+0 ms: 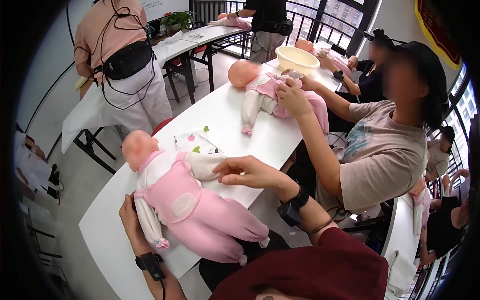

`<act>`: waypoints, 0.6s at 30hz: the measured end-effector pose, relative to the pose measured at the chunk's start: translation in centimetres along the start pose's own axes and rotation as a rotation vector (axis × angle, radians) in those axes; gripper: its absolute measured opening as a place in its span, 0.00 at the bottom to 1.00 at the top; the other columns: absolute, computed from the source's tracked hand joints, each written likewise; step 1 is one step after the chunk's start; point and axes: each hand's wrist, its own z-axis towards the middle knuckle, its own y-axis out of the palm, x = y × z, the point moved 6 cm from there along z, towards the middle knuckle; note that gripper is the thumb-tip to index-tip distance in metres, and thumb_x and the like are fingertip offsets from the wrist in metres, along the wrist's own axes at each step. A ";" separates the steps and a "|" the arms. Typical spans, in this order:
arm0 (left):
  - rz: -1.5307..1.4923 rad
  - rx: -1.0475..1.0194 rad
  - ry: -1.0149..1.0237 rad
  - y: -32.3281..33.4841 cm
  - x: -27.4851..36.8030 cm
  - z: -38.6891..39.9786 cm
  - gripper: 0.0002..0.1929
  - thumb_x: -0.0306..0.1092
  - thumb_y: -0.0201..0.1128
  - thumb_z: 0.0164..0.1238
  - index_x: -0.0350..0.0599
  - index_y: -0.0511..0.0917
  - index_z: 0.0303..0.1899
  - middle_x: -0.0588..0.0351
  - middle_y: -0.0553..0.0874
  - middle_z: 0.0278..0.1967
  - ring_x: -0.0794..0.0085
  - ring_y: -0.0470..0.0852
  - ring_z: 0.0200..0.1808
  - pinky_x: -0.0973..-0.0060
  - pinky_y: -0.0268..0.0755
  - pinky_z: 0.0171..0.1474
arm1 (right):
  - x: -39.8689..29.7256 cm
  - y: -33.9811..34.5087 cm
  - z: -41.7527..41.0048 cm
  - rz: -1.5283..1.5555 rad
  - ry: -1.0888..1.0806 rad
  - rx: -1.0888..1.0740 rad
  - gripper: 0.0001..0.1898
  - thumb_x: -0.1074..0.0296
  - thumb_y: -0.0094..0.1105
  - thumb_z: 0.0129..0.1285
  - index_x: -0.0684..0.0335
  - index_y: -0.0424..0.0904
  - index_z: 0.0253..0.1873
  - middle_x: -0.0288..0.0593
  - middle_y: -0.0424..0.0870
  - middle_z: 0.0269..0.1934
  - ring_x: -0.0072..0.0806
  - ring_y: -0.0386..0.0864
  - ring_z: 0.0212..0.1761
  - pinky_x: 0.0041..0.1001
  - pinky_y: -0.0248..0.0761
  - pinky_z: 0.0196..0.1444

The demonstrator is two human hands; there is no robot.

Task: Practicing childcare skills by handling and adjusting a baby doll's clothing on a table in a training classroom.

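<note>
A baby doll [183, 202] in a pink padded overall and white long-sleeved top lies on its back on the white table [108, 210]. Its head points away from me and its legs hang over the near edge. My left hand [129, 217] is beside the doll's sleeve at the left, its fingertips partly hidden near the shoulder. Above the other white sleeve [206, 165], my right hand [251, 173] has its thumb and fingers apart, fingertips by the cuff; contact is unclear. A white cloth printed with fruit shapes [197, 141] lies beyond that sleeve.
At my right, a co-worker's hands [294, 93] handle the clothing of a second doll [242, 75]. A cream plastic basin [298, 59] stands farther along the table. Another person [110, 41] stands at a table across from me. More people work with dolls in the background.
</note>
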 end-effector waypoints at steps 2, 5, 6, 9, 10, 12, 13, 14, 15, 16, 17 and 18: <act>0.023 0.005 0.007 -0.5 -0.3 0.2 0.26 0.47 0.50 0.82 0.27 0.82 0.53 0.47 0.88 0.42 0.71 0.84 0.41 0.74 0.76 0.47 | -0.8 0.2 3.2 0.274 -0.030 -0.105 0.19 0.60 0.59 0.73 0.69 0.78 0.59 0.38 0.85 0.37 0.19 0.80 0.38 0.22 0.73 0.43; 0.059 -0.020 -0.012 -0.5 -0.8 0.7 0.23 0.45 0.51 0.81 0.28 0.84 0.48 0.51 0.88 0.36 0.75 0.82 0.35 0.76 0.75 0.41 | 0.6 -0.5 9.1 0.656 -0.050 -0.120 0.17 0.60 0.51 0.78 0.68 0.77 0.58 0.39 0.86 0.36 0.22 0.82 0.34 0.21 0.74 0.38; 0.057 -0.001 0.023 -0.5 -1.1 1.1 0.22 0.43 0.52 0.81 0.29 0.84 0.45 0.54 0.87 0.34 0.76 0.80 0.33 0.76 0.74 0.39 | 1.3 -1.3 11.1 0.840 -0.089 -0.114 0.16 0.61 0.48 0.79 0.67 0.77 0.57 0.40 0.86 0.35 0.24 0.82 0.31 0.22 0.74 0.35; 0.098 0.044 0.124 -1.2 -2.3 1.9 0.19 0.41 0.54 0.80 0.30 0.84 0.41 0.57 0.86 0.32 0.79 0.78 0.30 0.77 0.73 0.36 | 4.6 -1.0 17.1 1.515 -0.015 0.012 0.09 0.63 0.52 0.76 0.61 0.78 0.49 0.33 0.82 0.29 0.21 0.79 0.27 0.21 0.74 0.32; 0.080 0.042 0.097 -0.5 -2.1 1.7 0.19 0.40 0.54 0.80 0.31 0.84 0.42 0.57 0.86 0.31 0.80 0.77 0.30 0.77 0.73 0.36 | 6.5 -1.0 18.4 1.514 -0.021 0.020 0.09 0.63 0.52 0.76 0.61 0.78 0.49 0.33 0.82 0.29 0.21 0.79 0.27 0.21 0.74 0.32; 0.096 0.011 0.101 1.2 -0.7 1.0 0.18 0.40 0.54 0.80 0.30 0.84 0.42 0.58 0.86 0.30 0.80 0.77 0.30 0.78 0.73 0.36 | 11.9 -1.4 19.9 1.515 0.149 0.177 0.07 0.63 0.54 0.75 0.59 0.78 0.47 0.31 0.80 0.28 0.19 0.77 0.26 0.20 0.73 0.30; 0.116 0.003 0.096 1.3 -0.3 0.8 0.18 0.39 0.55 0.80 0.30 0.84 0.41 0.58 0.86 0.29 0.80 0.77 0.30 0.78 0.73 0.36 | 13.1 -1.2 20.1 1.517 0.241 0.247 0.06 0.64 0.54 0.74 0.58 0.78 0.46 0.30 0.80 0.27 0.18 0.77 0.26 0.20 0.72 0.30; 0.115 -0.005 0.098 1.1 -0.3 1.1 0.18 0.39 0.55 0.80 0.30 0.84 0.41 0.58 0.86 0.29 0.80 0.77 0.30 0.78 0.73 0.36 | 13.9 -1.5 20.1 1.451 0.249 0.281 0.06 0.64 0.56 0.72 0.58 0.78 0.46 0.29 0.79 0.27 0.17 0.75 0.25 0.20 0.71 0.28; 0.170 -0.026 0.085 -0.2 -0.8 1.2 0.19 0.42 0.54 0.80 0.31 0.83 0.45 0.56 0.86 0.34 0.78 0.79 0.32 0.76 0.74 0.38 | 13.1 -0.8 20.3 1.430 0.227 0.217 0.06 0.65 0.55 0.73 0.58 0.78 0.46 0.29 0.79 0.27 0.17 0.75 0.25 0.20 0.70 0.27; 0.216 -0.069 0.075 0.0 -1.1 1.4 0.20 0.44 0.53 0.80 0.33 0.82 0.49 0.54 0.87 0.38 0.76 0.81 0.35 0.74 0.75 0.41 | 12.6 -1.0 20.0 1.399 0.218 0.204 0.06 0.65 0.54 0.74 0.58 0.78 0.47 0.29 0.80 0.28 0.17 0.74 0.25 0.19 0.70 0.27; 0.231 -0.069 0.069 -0.4 -1.1 1.3 0.20 0.44 0.53 0.80 0.32 0.82 0.49 0.54 0.86 0.38 0.75 0.81 0.35 0.73 0.75 0.41 | 12.2 -1.1 19.7 1.367 0.210 0.193 0.06 0.66 0.53 0.74 0.58 0.77 0.49 0.30 0.80 0.28 0.17 0.74 0.25 0.19 0.70 0.27; 0.229 -0.045 0.067 -0.1 -0.7 0.9 0.20 0.43 0.53 0.79 0.32 0.81 0.48 0.54 0.86 0.38 0.74 0.81 0.34 0.73 0.75 0.40 | 12.0 -1.4 19.4 1.313 0.208 0.223 0.07 0.65 0.53 0.74 0.58 0.77 0.49 0.30 0.80 0.29 0.17 0.74 0.25 0.19 0.70 0.27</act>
